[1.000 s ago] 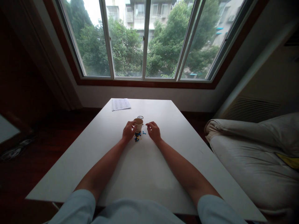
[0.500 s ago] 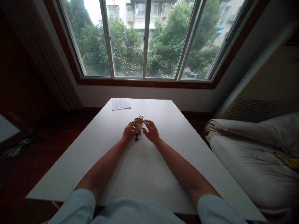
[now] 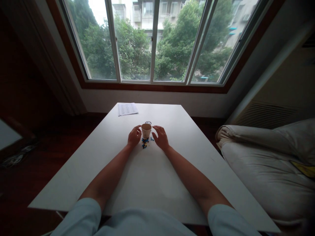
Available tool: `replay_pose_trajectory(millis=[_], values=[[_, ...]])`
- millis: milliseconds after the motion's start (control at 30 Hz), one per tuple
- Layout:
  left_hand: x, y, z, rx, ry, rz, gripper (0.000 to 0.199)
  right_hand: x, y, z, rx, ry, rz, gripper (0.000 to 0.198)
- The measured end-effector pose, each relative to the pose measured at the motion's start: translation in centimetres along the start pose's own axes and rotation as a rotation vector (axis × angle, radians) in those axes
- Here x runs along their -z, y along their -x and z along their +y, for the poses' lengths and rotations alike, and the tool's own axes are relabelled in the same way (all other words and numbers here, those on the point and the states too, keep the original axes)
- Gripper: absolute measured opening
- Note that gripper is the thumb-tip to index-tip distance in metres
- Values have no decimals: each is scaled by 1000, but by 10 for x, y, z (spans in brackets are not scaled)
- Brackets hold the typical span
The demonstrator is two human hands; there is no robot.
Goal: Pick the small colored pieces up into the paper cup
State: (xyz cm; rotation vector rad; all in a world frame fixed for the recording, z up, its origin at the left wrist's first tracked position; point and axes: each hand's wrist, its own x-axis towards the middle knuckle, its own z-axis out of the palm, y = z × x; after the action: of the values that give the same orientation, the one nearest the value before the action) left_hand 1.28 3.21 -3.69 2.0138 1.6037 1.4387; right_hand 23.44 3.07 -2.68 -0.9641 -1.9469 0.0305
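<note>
A paper cup (image 3: 146, 132) stands upright on the white table (image 3: 152, 173), its mouth facing up toward me. On its left side is my left hand (image 3: 134, 135), fingers curved and apart, near the cup's rim. My right hand (image 3: 160, 136) is on the other side, thumb and fingers spread, with a narrow gap to the cup. Just in front of the cup lie several small blue, yellow and dark pieces (image 3: 144, 143), too small to name. A thin dark looped object (image 3: 148, 122) shows behind the cup, partly hidden by it.
Papers (image 3: 128, 109) lie at the table's far left corner. A padded light-coloured seat (image 3: 261, 164) stands to the right of the table. Beyond the far edge is a wall with a wide window (image 3: 152, 42). Cables (image 3: 17, 157) lie on the floor at left.
Both hands have drawn apart from the cup, the left one moving left and the right one slightly right. More of the cup's side now shows. The cup stays in place.
</note>
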Motion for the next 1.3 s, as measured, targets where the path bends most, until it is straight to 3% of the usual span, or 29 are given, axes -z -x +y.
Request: replay_pose_trajectory(millis=[67, 133, 267, 400, 733, 900, 1133, 1300], values=[[4, -4, -9, 5, -19, 17, 31, -3, 2, 11, -66, 11, 23, 35], [8, -8, -19, 20, -37, -14, 26, -8, 5, 22, -112, 34, -52, 27], [14, -11, -33, 73, -115, -167, 24, -19, 10, 35, -132, 100, -289, 22], [21, -11, -36, 103, -149, -348, 26, -22, 11, 33, -70, 152, -373, 26], [41, -17, -32, 98, -47, -642, 39, -21, 11, 30, -77, 146, -371, 11], [43, -21, -33, 110, -38, -735, 38, -20, 11, 30, -92, 135, -370, 13], [44, -20, -30, 96, -18, -783, 45, -16, 12, 30, -121, 177, -345, 4], [43, -19, -34, 43, -20, -763, 39, -18, 12, 30, -105, 165, -354, 4]])
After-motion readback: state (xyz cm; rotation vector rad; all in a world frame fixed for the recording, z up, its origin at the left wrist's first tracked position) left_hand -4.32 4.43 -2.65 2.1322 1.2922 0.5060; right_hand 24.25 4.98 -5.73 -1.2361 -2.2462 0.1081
